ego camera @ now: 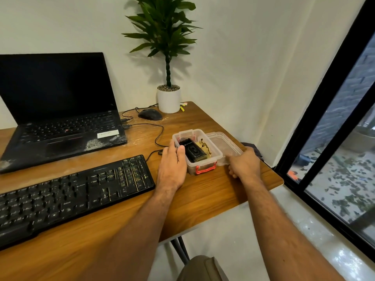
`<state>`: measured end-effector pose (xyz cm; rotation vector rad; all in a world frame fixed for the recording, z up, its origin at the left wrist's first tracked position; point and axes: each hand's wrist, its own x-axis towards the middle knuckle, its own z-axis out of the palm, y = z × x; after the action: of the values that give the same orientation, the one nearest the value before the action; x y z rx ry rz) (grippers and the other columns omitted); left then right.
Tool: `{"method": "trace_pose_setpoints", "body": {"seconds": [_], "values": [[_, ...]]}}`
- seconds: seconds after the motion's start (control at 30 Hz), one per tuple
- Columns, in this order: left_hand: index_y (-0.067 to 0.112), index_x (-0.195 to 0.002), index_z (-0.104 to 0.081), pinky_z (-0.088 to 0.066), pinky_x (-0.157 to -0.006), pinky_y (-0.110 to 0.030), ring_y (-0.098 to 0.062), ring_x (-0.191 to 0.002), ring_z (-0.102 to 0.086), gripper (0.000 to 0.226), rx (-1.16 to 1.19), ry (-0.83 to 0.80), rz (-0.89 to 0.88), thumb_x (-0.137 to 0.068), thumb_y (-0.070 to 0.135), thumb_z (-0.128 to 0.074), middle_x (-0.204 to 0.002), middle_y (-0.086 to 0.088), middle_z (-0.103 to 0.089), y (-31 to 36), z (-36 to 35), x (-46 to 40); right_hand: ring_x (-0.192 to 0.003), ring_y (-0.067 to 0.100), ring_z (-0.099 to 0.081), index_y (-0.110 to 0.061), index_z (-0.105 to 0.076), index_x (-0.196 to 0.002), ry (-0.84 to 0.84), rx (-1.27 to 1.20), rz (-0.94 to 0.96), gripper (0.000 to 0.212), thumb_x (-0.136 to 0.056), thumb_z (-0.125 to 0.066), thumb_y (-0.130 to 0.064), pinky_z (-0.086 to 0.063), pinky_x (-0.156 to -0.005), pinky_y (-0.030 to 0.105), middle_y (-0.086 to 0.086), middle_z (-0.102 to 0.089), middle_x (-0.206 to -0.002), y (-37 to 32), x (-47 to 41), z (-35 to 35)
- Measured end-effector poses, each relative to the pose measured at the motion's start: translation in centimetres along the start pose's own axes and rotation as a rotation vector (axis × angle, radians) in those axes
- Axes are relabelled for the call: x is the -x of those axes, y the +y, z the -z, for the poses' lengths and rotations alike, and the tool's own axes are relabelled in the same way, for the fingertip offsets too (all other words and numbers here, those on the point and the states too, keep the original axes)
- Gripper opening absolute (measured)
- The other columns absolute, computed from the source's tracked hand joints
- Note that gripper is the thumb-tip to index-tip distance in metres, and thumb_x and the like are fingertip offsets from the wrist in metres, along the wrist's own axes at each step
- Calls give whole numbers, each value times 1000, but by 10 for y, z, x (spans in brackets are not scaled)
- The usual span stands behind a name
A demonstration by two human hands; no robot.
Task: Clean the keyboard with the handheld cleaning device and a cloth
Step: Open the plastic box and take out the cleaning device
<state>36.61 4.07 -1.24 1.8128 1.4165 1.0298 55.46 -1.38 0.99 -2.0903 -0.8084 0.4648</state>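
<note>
A dusty black keyboard [75, 191] lies on the wooden desk [203, 197] at the left. To its right stands a clear plastic box [211, 157] with red latches. Inside it lies a black handheld cleaning device [194, 152] beside a folded tan cloth [205, 145]. My left hand [172, 165] rests against the box's left side, thumb over the rim. My right hand [244, 164] grips the clear lid [225, 145], which lies next to the box on its right side.
An open black laptop [60, 110] stands behind the keyboard, dust on its palm rest. A wired mouse [150, 114] and a potted plant [168, 98] sit at the desk's back. Cables run across the desk. The desk edge and a black window frame [316, 118] are to the right.
</note>
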Motion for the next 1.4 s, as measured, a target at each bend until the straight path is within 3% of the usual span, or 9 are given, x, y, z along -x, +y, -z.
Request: {"method": "trace_pose_setpoints", "body": {"seconds": [0.13,0.23,0.4,0.5,0.57,0.77,1.13,1.3,1.4], "values": [[25,-159,-20,-35,-117,-45,-19,-141,-39,59,41,-40,19,-106,51,-25,-160,-1,-30,-4,2,7,-51,13,-64,-21,-41,-142,-2,-54,42,57,-93,-69,-30,-44,-37,17,11,-70,-107,4,2,1],[23,-160,-18,-29,-110,-27,-7,-130,-40,59,14,-59,-14,-107,47,-28,-154,1,-35,-2,4,15,-59,12,-66,-23,-50,-136,45,-99,70,47,-93,-69,-30,-45,-39,16,8,-69,-113,2,12,3],[23,-161,-4,-44,-102,-33,-11,-120,-53,66,27,-54,-68,-107,42,-36,-142,3,-44,2,9,18,-74,-7,-63,-26,-70,-103,178,-308,386,10,-93,-67,-26,-51,-57,6,-8,-71,-96,-36,48,-1],[24,-161,-3,-50,-99,-37,-12,-114,-56,66,33,-60,-89,-107,39,-38,-135,3,-44,2,11,19,-94,1,-64,-23,-72,-113,-11,-43,506,20,-96,-63,-25,-47,-69,6,-7,-71,-108,-73,53,-13],[27,-160,-7,-50,-96,-34,-12,-114,-56,64,36,-59,-100,-106,39,-39,-135,3,-44,2,11,19,-104,16,-66,-18,-69,-121,-122,156,464,27,-96,-62,-20,-56,-82,24,2,-70,-116,-91,49,-21],[28,-158,-23,-46,-108,-42,-15,-127,-51,55,61,-86,-97,-106,39,-39,-144,0,-41,1,10,18,-91,24,-65,-8,-69,-109,-287,471,329,24,-89,-69,-22,-51,-74,34,9,-69,-105,-112,44,-35],[26,-159,-21,-43,-107,-37,-12,-131,-44,56,28,-103,-112,-107,42,-35,-150,1,-34,-2,7,16,-92,23,-65,-18,-59,-101,-377,280,81,32,-79,-80,-29,-57,-89,42,4,-64,-97,-111,30,-34],[25,-159,-16,-41,-109,-31,-13,-133,-43,60,56,-36,-187,-106,44,-35,-154,3,-23,-2,10,19,-89,17,-64,-15,-67,-113,-144,-139,91,39,-80,-82,-28,-56,-85,38,-1,-66,-93,-115,32,-26],[28,-158,-21,-42,-109,-25,-7,-135,-43,58,250,60,-205,-105,39,-42,-156,3,-27,7,17,31,-91,20,-71,-11,-65,-113,-258,-559,7,33,-83,-78,-14,-61,-83,41,6,-74,-99,-118,48,-16]]}}
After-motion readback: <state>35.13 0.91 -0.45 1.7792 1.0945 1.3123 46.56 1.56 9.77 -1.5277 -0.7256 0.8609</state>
